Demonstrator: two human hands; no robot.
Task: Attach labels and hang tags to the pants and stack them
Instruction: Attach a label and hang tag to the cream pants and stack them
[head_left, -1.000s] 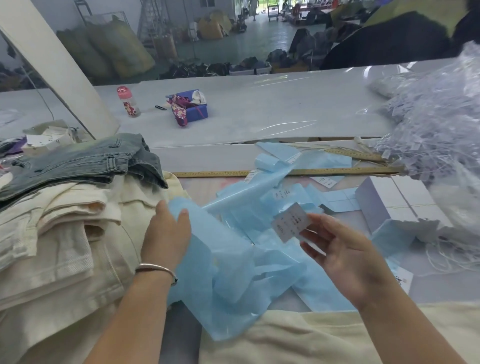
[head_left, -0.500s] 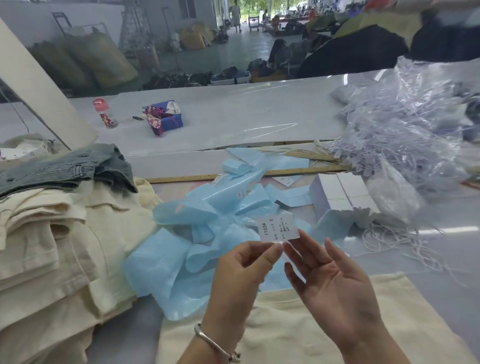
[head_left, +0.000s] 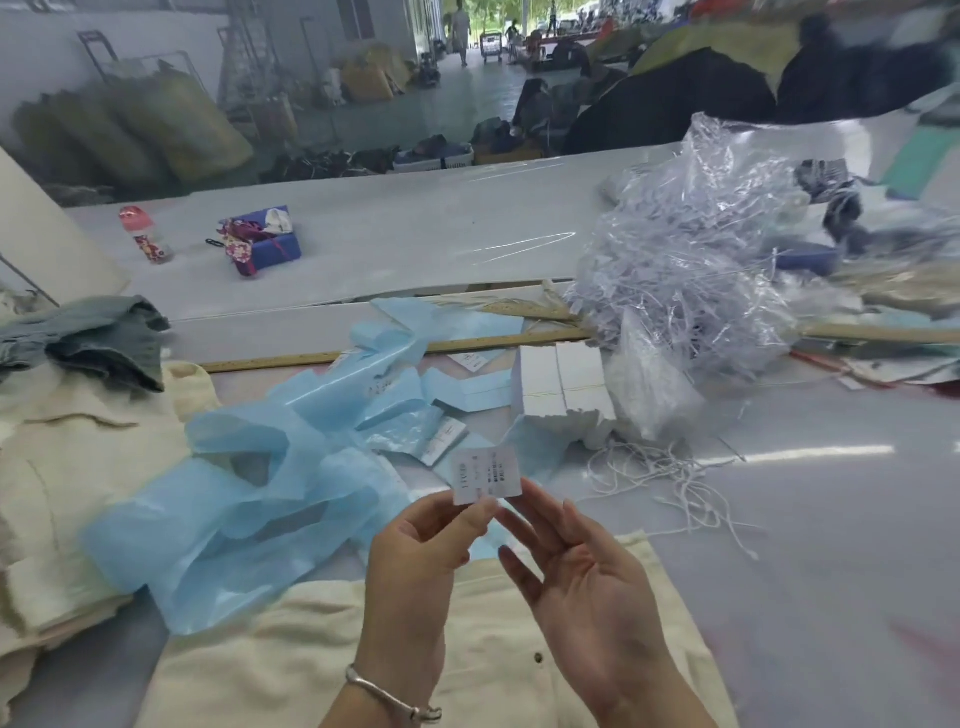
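Two bare hands meet above a pair of cream pants (head_left: 322, 649) spread on a grey table (head_left: 831, 545). The left hand (head_left: 415, 561) pinches the lower edge of a small white label (head_left: 485, 475) between thumb and forefinger; the right hand (head_left: 582, 571) has its fingers mostly straight and loosely spread, fingertips touching the label's lower right corner. Judging by this, the sticker is being readied for the pants below, so the next move likely calls for lowering it flat onto the fabric. Left of the label lie crumpled blue backing sheets (head_left: 234, 509) and a stack of cream pants (head_left: 67, 467); right of it sit white hang tags (head_left: 563, 379) and a tangled bag of strings (head_left: 685, 260). Print on the label is blurred and unreadable, and the near pants are cut off by the bottom edge.
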